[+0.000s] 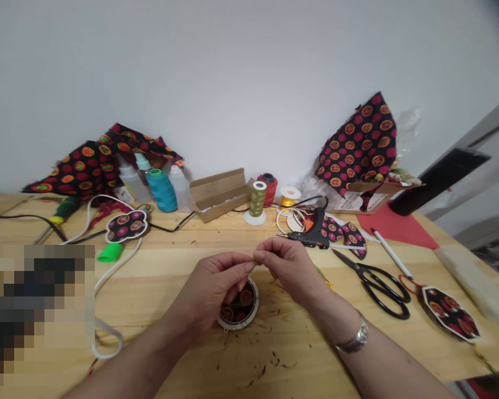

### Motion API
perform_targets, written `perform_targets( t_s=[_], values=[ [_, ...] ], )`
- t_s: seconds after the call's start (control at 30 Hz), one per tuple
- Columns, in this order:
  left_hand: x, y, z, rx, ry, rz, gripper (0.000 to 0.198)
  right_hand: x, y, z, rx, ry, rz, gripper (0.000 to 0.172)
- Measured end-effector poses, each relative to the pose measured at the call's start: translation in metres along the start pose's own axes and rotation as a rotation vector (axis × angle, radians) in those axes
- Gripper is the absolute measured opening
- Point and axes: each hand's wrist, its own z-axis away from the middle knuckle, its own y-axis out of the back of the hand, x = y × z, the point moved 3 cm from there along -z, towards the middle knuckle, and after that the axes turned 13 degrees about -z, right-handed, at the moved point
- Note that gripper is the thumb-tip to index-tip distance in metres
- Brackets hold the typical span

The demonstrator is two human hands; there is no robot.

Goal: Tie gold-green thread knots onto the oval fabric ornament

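My left hand [218, 285] and my right hand [289, 265] meet above the middle of the wooden table [183, 260]. Both pinch a thin olive thread [254, 261] between thumb and fingertips. Under my left hand lies a round fabric-covered disc [242, 310] with a white rim and black cloth with red dots. My right wrist wears a silver watch [355, 339]. An olive thread spool [256, 200] stands just beyond the hands.
Black scissors [378, 284] and a white pen [392, 254] lie to the right, with an octagonal fabric piece [449, 311] near the edge. A black glue gun [311, 234], a teal spool [162, 189], bottles, a cardboard box [219, 194] and dotted fabric [103, 158] line the back. White cable loops left.
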Motion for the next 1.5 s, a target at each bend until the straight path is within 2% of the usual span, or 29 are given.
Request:
perform_targets(
  t_s=[0.4,0.67,1.03,1.23,1.37,1.5],
  values=[
    [0.001,0.0,0.001,0.002,-0.012,-0.06,0.019,0.0,0.001,-0.001,-0.011,0.017,-0.031,0.007],
    [0.002,-0.001,0.001,0.004,-0.018,-0.095,0.019,-0.012,-0.002,0.0,0.011,0.066,0.134,0.007],
    [0.01,-0.001,0.005,0.049,-0.016,-0.193,0.021,-0.011,0.001,0.005,-0.056,0.209,0.286,0.008],
    [0.003,-0.001,0.004,0.049,0.007,-0.121,0.02,-0.01,-0.001,0.003,-0.058,0.154,0.226,0.007],
    [-0.001,0.002,0.001,0.075,0.01,-0.055,0.023,-0.007,-0.001,0.002,-0.048,0.05,0.155,0.016],
    [-0.003,0.006,-0.004,0.136,0.018,0.004,0.023,-0.004,-0.001,0.001,-0.014,0.011,0.17,0.008]
  ],
)
